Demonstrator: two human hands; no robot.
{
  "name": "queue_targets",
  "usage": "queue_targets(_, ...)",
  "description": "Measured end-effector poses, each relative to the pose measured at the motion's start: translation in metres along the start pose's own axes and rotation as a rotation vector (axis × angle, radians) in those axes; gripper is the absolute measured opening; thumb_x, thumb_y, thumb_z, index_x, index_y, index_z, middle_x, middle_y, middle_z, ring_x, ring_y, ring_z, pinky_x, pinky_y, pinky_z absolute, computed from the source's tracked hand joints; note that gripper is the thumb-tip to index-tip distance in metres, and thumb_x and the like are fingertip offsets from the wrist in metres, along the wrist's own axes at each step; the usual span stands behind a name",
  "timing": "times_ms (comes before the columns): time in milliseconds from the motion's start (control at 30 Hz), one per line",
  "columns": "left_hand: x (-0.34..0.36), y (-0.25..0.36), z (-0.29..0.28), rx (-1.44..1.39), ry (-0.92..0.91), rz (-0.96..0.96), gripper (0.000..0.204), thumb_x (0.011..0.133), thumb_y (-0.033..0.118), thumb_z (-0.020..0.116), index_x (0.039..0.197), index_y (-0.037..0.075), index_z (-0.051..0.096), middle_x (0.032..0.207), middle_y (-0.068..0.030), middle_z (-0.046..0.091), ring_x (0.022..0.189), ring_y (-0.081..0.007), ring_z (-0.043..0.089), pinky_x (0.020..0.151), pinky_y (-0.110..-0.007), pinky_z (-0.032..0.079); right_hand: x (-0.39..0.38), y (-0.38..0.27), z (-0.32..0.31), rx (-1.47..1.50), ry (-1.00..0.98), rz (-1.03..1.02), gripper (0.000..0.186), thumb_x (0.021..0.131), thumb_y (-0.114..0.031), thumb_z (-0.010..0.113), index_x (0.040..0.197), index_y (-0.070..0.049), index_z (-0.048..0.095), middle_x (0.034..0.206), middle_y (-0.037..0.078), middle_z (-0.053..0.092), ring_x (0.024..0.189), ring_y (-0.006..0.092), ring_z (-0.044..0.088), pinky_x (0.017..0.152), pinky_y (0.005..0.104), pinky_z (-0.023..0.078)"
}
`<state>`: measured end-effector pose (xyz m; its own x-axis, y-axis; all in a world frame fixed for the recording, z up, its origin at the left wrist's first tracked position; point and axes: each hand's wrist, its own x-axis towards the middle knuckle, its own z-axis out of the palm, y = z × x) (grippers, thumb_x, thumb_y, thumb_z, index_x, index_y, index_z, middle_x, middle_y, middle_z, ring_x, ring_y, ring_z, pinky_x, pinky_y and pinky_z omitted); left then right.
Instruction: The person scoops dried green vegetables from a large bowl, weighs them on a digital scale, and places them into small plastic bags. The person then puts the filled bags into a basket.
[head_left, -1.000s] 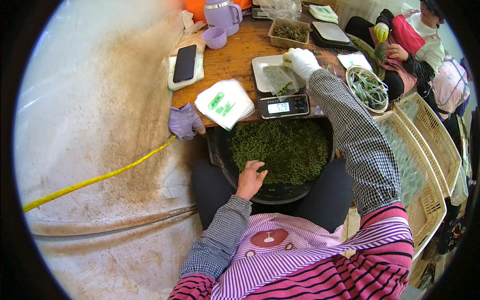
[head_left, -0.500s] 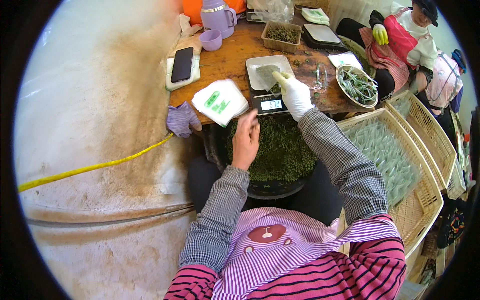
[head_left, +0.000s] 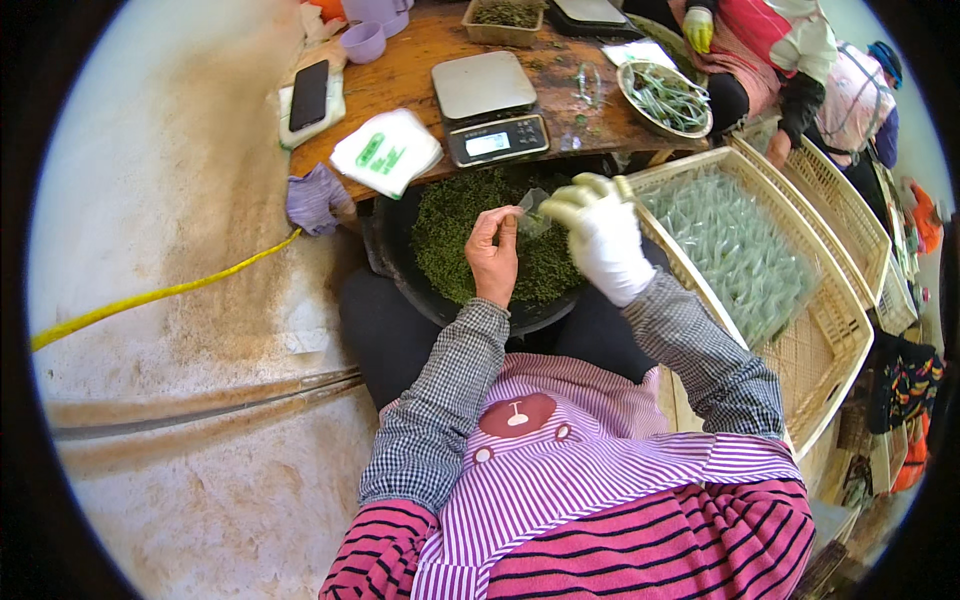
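One wooden bench (head_left: 408, 75) edges a black tub (head_left: 388, 238) of green sprigs (head_left: 445, 235) and carries a scale (head_left: 485, 87), while gloved right hand (head_left: 606, 242) blurs, fingers' hold unclear, and bare left hand (head_left: 492, 262) pinches, fingers together, a clear bag (head_left: 533, 220) above the tub.

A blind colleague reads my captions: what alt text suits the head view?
A person's bare left hand pinches a clear bag above a black tub of green sprigs, the gloved right hand beside it. A scale stands beyond on a wooden table; at right, clear bags lie in a cream basket.
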<state>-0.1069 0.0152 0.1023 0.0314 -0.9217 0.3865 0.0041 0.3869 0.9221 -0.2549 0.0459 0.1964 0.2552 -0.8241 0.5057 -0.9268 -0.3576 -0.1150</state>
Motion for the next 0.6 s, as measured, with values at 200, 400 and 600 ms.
queue_targets(200,-0.022,0.004,0.020,0.029,-0.066,-0.139,0.015,0.093,0.014,0.057,0.092,0.002,0.065,0.087,-0.0060,0.064,0.082,-0.0148,0.060,0.074,-0.030,0.049,-0.036,0.007,0.017,0.059,-0.191,0.217,0.022,0.071,-0.021,0.062,0.091,-0.017,0.069,0.091,0.003,0.067,0.111,0.0305,0.050,0.095,0.0675,0.024)
queue_targets(400,-0.027,0.027,0.072,-0.118,-0.200,-0.119,0.012,0.095,0.008,0.052,0.087,-0.001,0.056,0.085,-0.0046,0.059,0.083,-0.0146,0.056,0.078,-0.029,0.046,-0.057,0.021,0.020,0.312,-0.402,0.438,0.028,0.075,-0.020,0.064,0.099,-0.005,0.066,0.102,0.014,0.064,0.120,0.0333,0.046,0.102,0.0719,0.015)
queue_targets(600,-0.026,0.055,0.097,-0.085,-0.435,0.075,0.008,0.089,0.002,0.056,0.082,-0.001,0.057,0.080,-0.0065,0.057,0.077,-0.0177,0.054,0.071,-0.029,0.044,-0.094,0.031,0.009,0.239,-0.306,0.455,0.017,0.076,-0.015,0.058,0.088,-0.003,0.062,0.079,0.012,0.058,0.089,0.0319,0.057,0.103,0.0682,0.018)
